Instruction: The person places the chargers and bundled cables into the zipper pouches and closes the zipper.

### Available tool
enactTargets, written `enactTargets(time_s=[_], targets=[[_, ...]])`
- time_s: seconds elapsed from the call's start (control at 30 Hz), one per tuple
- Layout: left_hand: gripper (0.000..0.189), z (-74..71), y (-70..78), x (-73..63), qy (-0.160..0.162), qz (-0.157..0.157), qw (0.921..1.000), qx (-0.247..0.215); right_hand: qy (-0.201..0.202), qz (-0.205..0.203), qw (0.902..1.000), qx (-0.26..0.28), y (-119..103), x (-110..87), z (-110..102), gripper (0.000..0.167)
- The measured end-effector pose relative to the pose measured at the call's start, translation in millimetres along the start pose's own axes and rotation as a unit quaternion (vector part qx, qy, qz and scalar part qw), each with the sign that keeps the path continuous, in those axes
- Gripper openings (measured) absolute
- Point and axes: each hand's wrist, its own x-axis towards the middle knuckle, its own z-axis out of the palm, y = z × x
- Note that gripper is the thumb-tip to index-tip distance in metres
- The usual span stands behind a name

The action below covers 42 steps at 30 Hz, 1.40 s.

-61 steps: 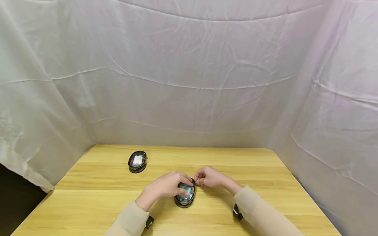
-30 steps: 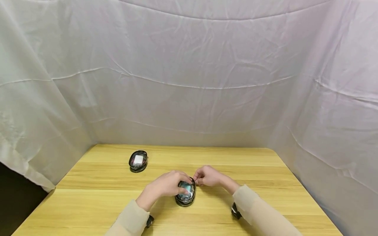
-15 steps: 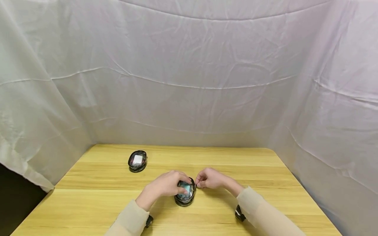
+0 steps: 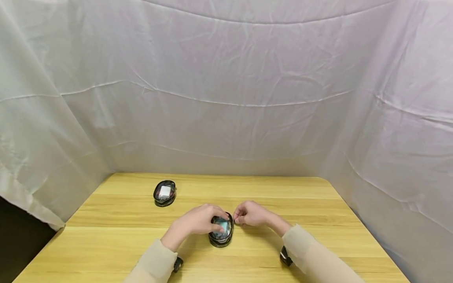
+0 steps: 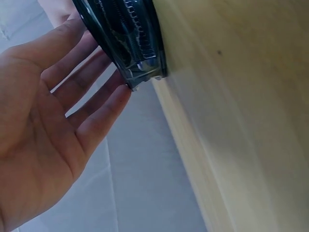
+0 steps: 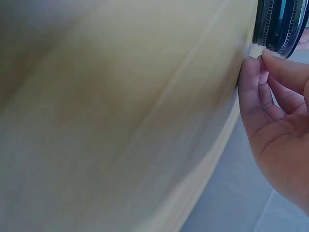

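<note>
A small oval clear pouch (image 4: 221,236) with black trim rests on the wooden table, something light blue showing through its top. My left hand (image 4: 199,222) grips it from the left, thumb over the top and fingers at its far end. In the left wrist view, the pouch's zipper teeth (image 5: 137,29) run in two rows with a gap between. At the pouch's right edge, my right hand (image 4: 252,214) has thumb and forefinger pinched together at the zipper. The right wrist view shows those fingertips (image 6: 269,59) against the zipper's end; the pull between them is hidden.
A second clear pouch (image 4: 164,199) with black trim, holding a white square item, lies at the table's back left. The wooden table (image 4: 290,192) is bounded by pale hanging cloth (image 4: 233,129) behind and at both sides.
My right hand has shifted slightly nearer along the pouch's right edge since a second ago, still pinching. The left hand keeps its grip and the pouch stays nearly in place.
</note>
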Motion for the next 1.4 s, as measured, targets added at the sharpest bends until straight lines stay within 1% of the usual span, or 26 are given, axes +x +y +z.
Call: enactTargets(time_s=[0.1,0.27,0.63,0.83,1.1,1.4], targets=[[0.037,-0.7,-0.2,0.0,-0.003,0.001,1.0,0.001,0.004,-0.005,0.9999,-0.009,-0.6,2.5,1.4,0.004],[0.036,-4.4,2.4,-2.1,-0.002,0.003,1.0,0.006,0.013,-0.008,0.9995,-0.027,-0.8,9.7,4.3,0.008],[0.034,-6.4,-0.6,-1.0,0.017,0.019,0.9994,0.023,0.015,-0.015,0.9994,-0.027,-1.2,22.5,6.9,0.01],[0.034,-5.3,-0.7,-0.1,0.026,0.019,0.999,0.033,0.011,-0.021,0.9991,-0.035,1.2,22.7,5.5,0.005],[0.034,-3.7,0.5,-0.8,0.03,0.006,0.999,0.032,0.007,-0.016,0.9995,-0.027,2.4,20.2,5.2,0.006],[0.034,-2.9,0.8,-0.9,0.027,-0.008,0.9993,0.026,-0.001,-0.008,0.9998,-0.02,3.3,15.6,4.3,0.008]])
